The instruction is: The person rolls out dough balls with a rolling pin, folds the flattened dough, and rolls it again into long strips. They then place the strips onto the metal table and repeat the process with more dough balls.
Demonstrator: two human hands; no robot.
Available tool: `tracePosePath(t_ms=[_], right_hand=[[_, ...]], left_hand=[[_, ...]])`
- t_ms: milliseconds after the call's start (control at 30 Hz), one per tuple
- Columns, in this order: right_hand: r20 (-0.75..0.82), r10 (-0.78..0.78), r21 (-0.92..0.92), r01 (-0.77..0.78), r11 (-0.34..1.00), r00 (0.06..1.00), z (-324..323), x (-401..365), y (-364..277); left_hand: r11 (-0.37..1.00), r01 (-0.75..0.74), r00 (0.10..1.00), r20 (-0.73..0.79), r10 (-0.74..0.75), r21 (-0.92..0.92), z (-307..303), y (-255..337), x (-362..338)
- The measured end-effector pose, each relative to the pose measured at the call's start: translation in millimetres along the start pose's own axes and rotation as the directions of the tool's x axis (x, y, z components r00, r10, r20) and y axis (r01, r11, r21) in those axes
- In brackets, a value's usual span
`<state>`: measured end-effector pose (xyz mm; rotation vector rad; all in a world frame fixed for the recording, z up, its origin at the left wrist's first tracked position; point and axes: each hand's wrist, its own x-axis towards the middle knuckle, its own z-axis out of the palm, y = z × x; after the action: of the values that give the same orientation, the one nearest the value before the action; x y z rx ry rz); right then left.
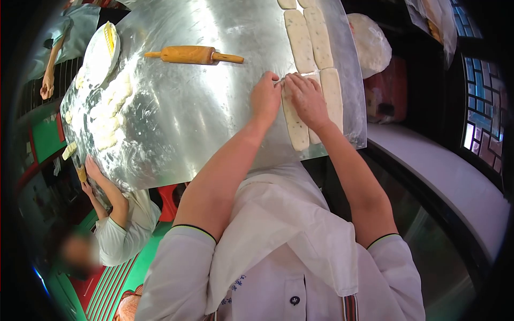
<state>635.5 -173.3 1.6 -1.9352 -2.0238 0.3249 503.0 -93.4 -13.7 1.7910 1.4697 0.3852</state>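
Long flat dough strips [300,40] with dark flecks lie in two columns along the right side of the metal table [214,107]. My right hand [308,100] rests over the top of the nearer strips [294,125], its fingers together on the dough edge. My left hand [266,97] is at the left edge of the same strip, with curled fingers close to the right fingertips. Whatever lies between the fingertips is too small to name.
A wooden rolling pin [187,54] lies beyond my left hand. Dough pieces [112,115], flour and a white plate [101,53] are at the left. A co-worker [115,235] works at the lower-left edge; another person's arm [51,69] shows at upper left. A covered bundle [369,45] stands right.
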Motion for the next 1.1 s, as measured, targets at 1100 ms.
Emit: tracePosePath(t_ms=[1100], right_hand=[[0.099, -0.003, -0.056, 0.009, 0.998, 0.995, 7, -35, -8]], left_hand=[[0.621, 0.311, 0.950, 0.247, -0.190, -0.719, -15, 15, -40]])
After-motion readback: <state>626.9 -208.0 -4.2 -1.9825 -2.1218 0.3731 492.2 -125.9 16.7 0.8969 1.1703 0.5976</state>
